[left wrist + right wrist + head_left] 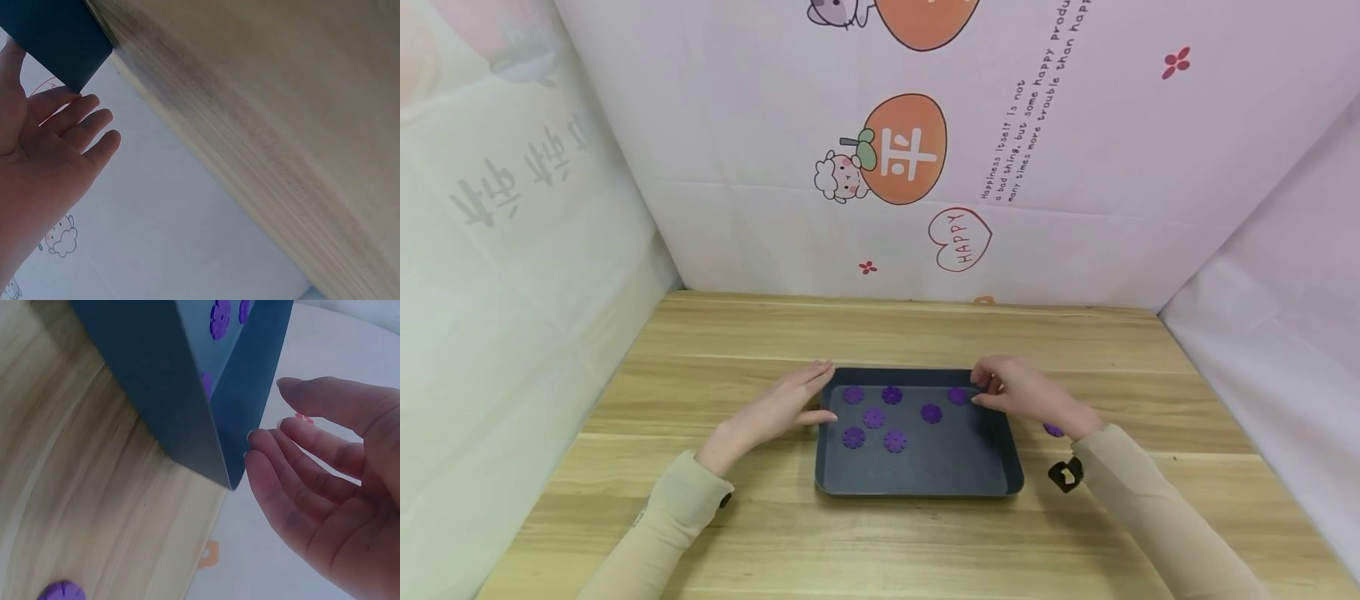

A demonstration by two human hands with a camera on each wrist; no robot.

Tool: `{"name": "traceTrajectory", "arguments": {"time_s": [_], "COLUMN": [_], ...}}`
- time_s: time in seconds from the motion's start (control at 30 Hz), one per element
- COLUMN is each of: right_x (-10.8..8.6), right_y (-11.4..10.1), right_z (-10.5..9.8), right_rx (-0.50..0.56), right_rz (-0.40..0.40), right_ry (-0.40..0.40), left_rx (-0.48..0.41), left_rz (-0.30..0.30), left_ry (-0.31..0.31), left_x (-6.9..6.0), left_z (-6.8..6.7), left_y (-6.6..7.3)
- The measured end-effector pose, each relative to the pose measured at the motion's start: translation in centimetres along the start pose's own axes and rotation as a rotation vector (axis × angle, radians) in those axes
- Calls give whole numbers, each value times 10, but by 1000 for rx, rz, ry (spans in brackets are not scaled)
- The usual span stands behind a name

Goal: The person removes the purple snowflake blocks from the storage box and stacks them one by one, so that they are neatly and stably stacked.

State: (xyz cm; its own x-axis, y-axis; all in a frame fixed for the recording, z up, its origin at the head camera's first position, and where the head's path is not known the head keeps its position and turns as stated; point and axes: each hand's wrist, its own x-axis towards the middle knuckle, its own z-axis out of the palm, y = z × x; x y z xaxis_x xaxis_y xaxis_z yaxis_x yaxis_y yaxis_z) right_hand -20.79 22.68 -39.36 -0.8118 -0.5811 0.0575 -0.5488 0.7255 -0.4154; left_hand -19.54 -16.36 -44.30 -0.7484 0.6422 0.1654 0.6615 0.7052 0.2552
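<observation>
A dark blue-grey rectangular tray [925,475] lies on the table with several purple notched plastic discs [894,441] spread over its floor. My left hand [782,407] is at the tray's far left corner, fingers extended and thumb over the left rim. In the left wrist view, its fingers [72,119] meet the tray's corner. By the far right corner is my right hand [1021,390], its fingers slightly bent and holding nothing. Near its thumb, inside the tray, lies one purple disc [957,396]. Another purple disc [1054,430] is on the table, partly hidden under the right wrist.
The wooden table [760,533] extends around the tray on all sides. White printed cloth [760,242] hangs behind the table and along both sides. A black strap piece [1065,475] sticks out from the right wrist.
</observation>
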Motion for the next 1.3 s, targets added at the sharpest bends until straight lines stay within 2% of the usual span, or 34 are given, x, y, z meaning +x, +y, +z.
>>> {"name": "traceTrajectory", "arguments": {"time_s": [0.3, 0.67, 0.93, 1.3], "right_x": [11, 19, 25, 28], "right_y": [-7, -5, -5, -9], "right_z": [10, 19, 23, 26], "right_rx": [-4, 0, -60, -131], "right_rz": [39, 66, 88, 114], "right_ry": [11, -18, -43, -89], "left_rx": [2, -6, -12, -1], "left_rz": [2, 10, -1, 15], "left_ry": [5, 19, 9, 15], "left_x": [-1, -2, -2, -2], "left_z": [-1, -1, -1, -2], "left_y": [0, 2, 2, 2]}}
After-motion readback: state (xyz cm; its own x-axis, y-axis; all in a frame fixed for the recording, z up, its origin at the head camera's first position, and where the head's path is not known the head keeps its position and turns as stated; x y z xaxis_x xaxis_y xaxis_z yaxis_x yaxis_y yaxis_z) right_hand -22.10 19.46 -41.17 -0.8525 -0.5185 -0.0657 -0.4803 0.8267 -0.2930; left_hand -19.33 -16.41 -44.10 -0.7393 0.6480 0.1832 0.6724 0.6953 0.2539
